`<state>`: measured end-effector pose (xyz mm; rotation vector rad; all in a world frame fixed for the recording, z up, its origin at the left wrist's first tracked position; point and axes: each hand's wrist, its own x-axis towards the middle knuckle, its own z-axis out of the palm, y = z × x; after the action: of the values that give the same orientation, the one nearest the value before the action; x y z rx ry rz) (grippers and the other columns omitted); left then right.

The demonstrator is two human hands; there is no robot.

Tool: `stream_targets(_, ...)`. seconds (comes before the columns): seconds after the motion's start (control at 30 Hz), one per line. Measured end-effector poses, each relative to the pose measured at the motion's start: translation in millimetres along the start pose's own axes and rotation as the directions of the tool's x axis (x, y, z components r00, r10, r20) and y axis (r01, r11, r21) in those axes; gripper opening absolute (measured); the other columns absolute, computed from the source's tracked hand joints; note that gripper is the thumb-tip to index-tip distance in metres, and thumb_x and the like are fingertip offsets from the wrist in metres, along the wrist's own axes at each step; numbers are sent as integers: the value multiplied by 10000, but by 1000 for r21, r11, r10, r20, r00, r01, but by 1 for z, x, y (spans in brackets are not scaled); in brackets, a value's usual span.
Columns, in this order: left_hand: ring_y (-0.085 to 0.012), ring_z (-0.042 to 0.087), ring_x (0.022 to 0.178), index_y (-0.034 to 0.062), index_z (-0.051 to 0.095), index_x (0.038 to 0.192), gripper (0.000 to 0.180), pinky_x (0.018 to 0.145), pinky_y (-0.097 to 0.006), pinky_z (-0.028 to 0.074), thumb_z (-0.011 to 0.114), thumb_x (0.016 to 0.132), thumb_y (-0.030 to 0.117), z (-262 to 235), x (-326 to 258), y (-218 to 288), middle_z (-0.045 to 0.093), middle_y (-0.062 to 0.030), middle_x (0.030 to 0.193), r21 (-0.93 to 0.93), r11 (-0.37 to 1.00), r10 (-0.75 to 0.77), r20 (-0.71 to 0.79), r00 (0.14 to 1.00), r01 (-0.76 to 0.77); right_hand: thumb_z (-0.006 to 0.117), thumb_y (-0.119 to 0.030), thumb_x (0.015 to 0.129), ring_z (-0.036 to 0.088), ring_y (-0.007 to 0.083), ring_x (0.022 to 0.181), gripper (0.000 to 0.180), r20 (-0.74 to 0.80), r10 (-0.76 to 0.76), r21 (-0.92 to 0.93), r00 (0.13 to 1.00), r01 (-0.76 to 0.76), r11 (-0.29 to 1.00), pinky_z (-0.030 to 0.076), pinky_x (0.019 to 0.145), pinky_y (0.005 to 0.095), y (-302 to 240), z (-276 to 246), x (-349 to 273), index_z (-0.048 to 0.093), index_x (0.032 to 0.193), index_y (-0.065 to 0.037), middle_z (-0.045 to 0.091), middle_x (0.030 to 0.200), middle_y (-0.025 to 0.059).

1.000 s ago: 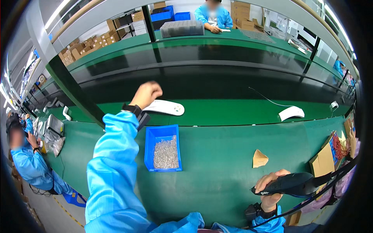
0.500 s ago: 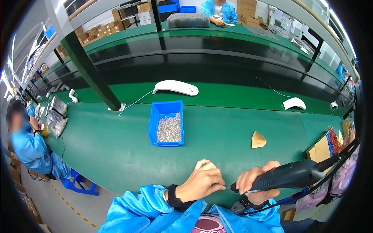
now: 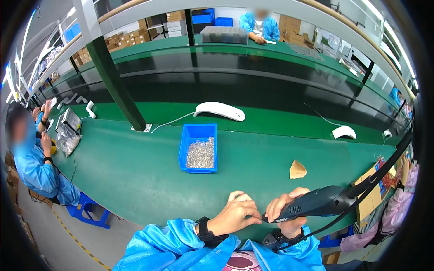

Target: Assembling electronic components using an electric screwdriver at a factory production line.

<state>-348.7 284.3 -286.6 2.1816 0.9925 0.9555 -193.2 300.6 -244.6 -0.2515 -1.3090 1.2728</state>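
Black, the corded power tool [image 3: 316,202] sits in your right hand [image 3: 282,210], fingers wrapped round it. Your left hand [image 3: 237,212] is back from beyond the blue bin [image 3: 199,130], which lies ahead of it, so both hands meet at the tool's tip; left fingers curl nearly closed, too hidden to tell whether they pinch anything.

A green counter [image 3: 253,153] bears a dark green post [image 3: 113,83]; strip lights [image 3: 371,9] shine above, brown cartons [image 3: 290,25] stand behind, and a blue stool [image 3: 82,210] rests on grey floor [image 3: 95,237].
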Motion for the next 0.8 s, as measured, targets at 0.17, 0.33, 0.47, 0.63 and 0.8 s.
stream_targets(0.17, -141, 491, 839, 135, 643, 718, 114, 909, -390, 256, 686, 693, 238, 1, 0, -3, 557, 45, 724, -19, 1000, -6, -9, 1000, 6, 620, -467, 742, 531, 212, 509, 599, -48, -11, 206, 999, 20, 978, 463, 471, 317, 4, -1, -4, 341, 1061, -44, 521, 618, 123)
stream_targets(0.33, -136, 501, 836, 138, 648, 744, 119, 902, -371, 255, 697, 686, 228, 0, -2, -7, 547, 44, 725, -21, 1000, -20, -14, 1000, 19, 591, -499, 747, 529, 213, 486, 609, -85, -42, 138, 995, 53, 989, 459, 449, 308, 5, 3, -1, 311, 1059, -59, 515, 602, 116)
stream_targets(0.47, -139, 501, 835, 136, 640, 731, 110, 897, -366, 260, 687, 696, 229, 0, -4, -9, 546, 40, 730, 0, 1000, -29, -52, 998, 29, 538, -544, 758, 525, 179, 449, 626, -120, -95, 53, 988, 102, 993, 469, 438, 287, 5, 7, 0, 291, 1071, -61, 505, 577, 84)
stream_targets(0.63, -144, 492, 831, 126, 626, 715, 98, 896, -352, 259, 680, 704, 207, 3, -3, -9, 545, 34, 731, -133, 991, 13, -63, 998, -22, 438, -629, 772, 415, 110, 322, 665, -216, -139, -112, 966, 116, 987, 373, 320, 210, 4, 14, 2, 257, 1068, -62, 417, 509, 15)
stream_targets(0.8, -146, 475, 833, 110, 621, 711, 123, 910, -361, 237, 682, 702, 216, 5, -4, -12, 532, 35, 725, -241, 971, 1, -32, 999, -8, 465, -613, 770, 398, 104, 313, 666, -236, -161, -83, 958, 145, 986, 359, 308, 203, 6, 15, 2, 257, 1071, -57, 413, 513, 18)
